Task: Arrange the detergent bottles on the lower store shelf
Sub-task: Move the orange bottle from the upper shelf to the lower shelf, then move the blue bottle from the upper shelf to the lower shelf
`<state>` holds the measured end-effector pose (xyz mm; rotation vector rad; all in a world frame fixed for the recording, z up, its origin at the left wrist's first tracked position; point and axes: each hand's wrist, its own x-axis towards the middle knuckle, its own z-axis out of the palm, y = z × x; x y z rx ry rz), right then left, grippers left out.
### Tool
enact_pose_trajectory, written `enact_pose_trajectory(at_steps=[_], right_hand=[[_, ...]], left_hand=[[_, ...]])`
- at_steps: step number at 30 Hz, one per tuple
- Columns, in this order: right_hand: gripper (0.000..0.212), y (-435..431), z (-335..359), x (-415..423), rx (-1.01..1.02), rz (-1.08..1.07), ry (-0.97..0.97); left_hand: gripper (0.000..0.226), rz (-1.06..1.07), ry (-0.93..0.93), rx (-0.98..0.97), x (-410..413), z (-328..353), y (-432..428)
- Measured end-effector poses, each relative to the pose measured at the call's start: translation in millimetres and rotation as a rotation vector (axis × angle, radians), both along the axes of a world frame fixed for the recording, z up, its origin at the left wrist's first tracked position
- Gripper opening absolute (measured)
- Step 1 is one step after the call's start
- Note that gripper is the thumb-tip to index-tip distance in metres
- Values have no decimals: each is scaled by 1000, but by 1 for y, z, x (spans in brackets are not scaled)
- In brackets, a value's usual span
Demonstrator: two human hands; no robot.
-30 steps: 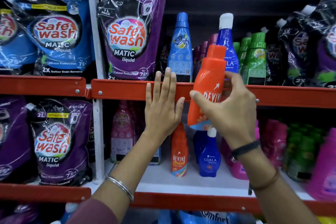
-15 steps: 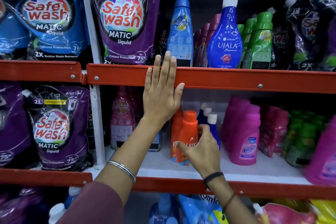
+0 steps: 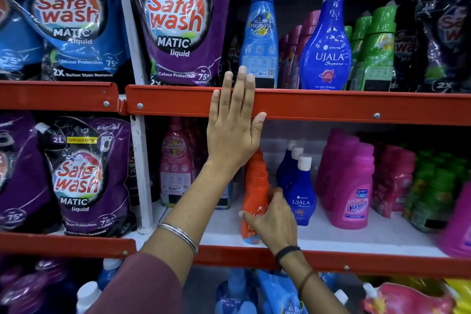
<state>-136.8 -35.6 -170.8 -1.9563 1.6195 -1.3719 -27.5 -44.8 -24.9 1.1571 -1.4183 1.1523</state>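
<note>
Left hand (image 3: 233, 132) flat on the upper shelf lip (image 3: 331, 107), fingers spread, gripping nothing; just bracing. Right hand (image 3: 274, 222) is the nearer one: fingers closed around the lower body of the orange bottle (image 3: 254, 186). Bottle stands near the front edge of the lower shelf (image 3: 356, 237), long axis vertical, directly left of the palm. Counts: orange bottle one clearly visible, blue Ujala bottles (image 3: 300, 194) three in a row just right, pink Vanish bottles (image 3: 351, 186) at least three.

Your white lower shelf (image 3: 318, 237) with its red metal front lip carries an orange plastic bottle (image 3: 255, 194), blue white-capped bottles (image 3: 300, 191) and pink bottles (image 3: 353, 186).
</note>
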Motion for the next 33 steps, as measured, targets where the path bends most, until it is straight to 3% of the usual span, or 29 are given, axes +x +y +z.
enact_pose_trajectory(at_steps=[11,13,18,21,24,29,33], right_hand=[[83,7,2,-11,-36,-1,63],[75,14,19,-26,-160,-28,-8],[30,37,99,-60,-657,-147,-150],[21,45,155,-72,-864,-182,-211],[34,38,202,-76,-886,-224,-171],[88,15,246,-73,-649,-356,84],[92,11,248,-65,-575,-438,137]], left_hand=[[60,5,2,38,4,-3,2],[60,5,4,45,3,-3,3],[61,6,12,54,1,-2,4],[61,7,25,59,-1,-1,5],[62,8,10,71,-9,0,6],[62,14,9,81,-32,6,2],[62,30,21,70,-35,4,-1]])
